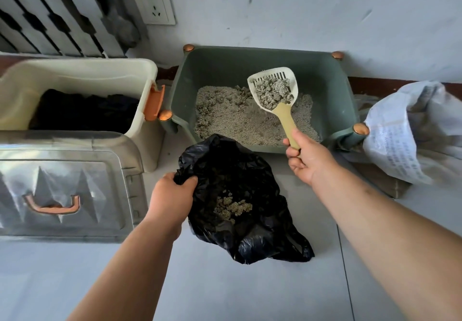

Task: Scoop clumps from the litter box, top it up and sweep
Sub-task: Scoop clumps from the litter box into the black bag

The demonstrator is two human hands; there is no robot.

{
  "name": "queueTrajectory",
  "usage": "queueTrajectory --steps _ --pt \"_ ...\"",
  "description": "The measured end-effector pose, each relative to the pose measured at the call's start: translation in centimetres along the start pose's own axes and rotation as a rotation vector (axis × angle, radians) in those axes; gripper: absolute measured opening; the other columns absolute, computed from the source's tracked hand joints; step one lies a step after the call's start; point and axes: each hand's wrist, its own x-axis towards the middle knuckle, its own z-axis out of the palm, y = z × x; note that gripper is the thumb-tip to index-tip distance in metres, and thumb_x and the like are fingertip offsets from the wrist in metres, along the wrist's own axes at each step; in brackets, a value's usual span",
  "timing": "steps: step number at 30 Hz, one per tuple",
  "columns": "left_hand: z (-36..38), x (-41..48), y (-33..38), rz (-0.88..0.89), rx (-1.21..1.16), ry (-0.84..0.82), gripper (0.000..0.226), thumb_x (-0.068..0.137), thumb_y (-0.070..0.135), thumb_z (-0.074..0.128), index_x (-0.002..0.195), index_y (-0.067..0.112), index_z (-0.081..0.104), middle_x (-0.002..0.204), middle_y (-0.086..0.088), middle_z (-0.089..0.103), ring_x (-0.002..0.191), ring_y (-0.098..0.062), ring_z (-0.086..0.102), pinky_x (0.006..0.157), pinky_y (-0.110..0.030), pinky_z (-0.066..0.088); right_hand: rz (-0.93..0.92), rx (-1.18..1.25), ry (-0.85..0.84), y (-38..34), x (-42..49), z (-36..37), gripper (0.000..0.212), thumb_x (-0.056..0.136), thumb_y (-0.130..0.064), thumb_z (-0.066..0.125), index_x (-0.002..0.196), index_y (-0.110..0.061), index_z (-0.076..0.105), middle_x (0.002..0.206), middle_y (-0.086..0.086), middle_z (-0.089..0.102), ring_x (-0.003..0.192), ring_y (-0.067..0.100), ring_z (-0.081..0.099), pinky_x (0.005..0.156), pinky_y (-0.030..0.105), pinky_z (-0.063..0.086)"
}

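Note:
A green litter box [332,100] stands against the wall, its floor covered with grey litter [237,120]. My right hand [306,157] grips the handle of a cream slotted scoop [286,118], held above the litter with grey clumps [273,93] piled in its head. In front of the box a black rubbish bag [250,220] lies open on the floor, with a few clumps [232,207] inside. My left hand [172,199] pinches the bag's left rim and holds it open.
A cream storage bin [82,70] with dark cloth inside sits left of the litter box, its clear lid [62,185] in front of it. A grey-white sack [410,133] slumps at the right. A radiator [50,13] and wall socket [155,3] are behind. Pale floor tiles [225,290] lie nearest me.

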Motion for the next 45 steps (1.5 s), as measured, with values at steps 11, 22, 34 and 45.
queueTrajectory --steps 11,22,34,45 --pt "-0.1 -0.4 0.4 -0.007 0.032 0.008 0.01 0.096 0.021 0.061 0.095 0.011 0.062 0.103 -0.021 0.07 0.098 -0.038 0.069 0.087 -0.049 0.057 0.024 -0.152 0.046 0.1 -1.4 -1.4 0.012 0.097 -0.029 0.053 0.097 -0.018 0.058 0.075 -0.001 0.054 0.035 -0.001 0.036 0.027 0.012 0.016" --pt "-0.3 -0.1 -0.2 -0.015 0.056 0.034 0.018 0.097 0.021 0.06 0.107 0.006 0.06 0.099 -0.017 0.068 0.09 -0.033 0.066 0.071 -0.037 0.053 0.025 -0.202 0.033 -0.1 -2.9 -2.0 0.013 0.096 -0.029 0.055 0.095 -0.017 0.06 0.074 0.0 0.056 0.036 0.0 0.037 0.028 0.012 0.016" --pt "-3.3 0.2 -2.8 -0.193 0.021 0.06 0.028 0.081 0.012 0.055 0.1 -0.008 0.059 0.089 -0.017 0.058 0.079 -0.03 0.055 0.069 -0.042 0.042 0.041 -0.329 -0.028 -1.3 -5.4 -3.2 0.018 0.095 -0.029 0.057 0.092 -0.012 0.06 0.078 0.001 0.054 0.039 0.0 0.035 0.029 0.012 0.013" --pt "-5.6 -1.9 -3.3 -0.272 -0.009 0.095 0.012 0.091 0.004 0.052 0.085 -0.004 0.059 0.088 -0.02 0.058 0.079 -0.033 0.058 0.068 -0.041 0.042 0.217 -0.637 -0.417 -2.9 -7.4 -4.5 0.04 0.073 -0.028 0.069 0.11 -0.012 0.068 0.07 0.005 0.057 0.04 0.003 0.03 0.039 0.015 0.013"
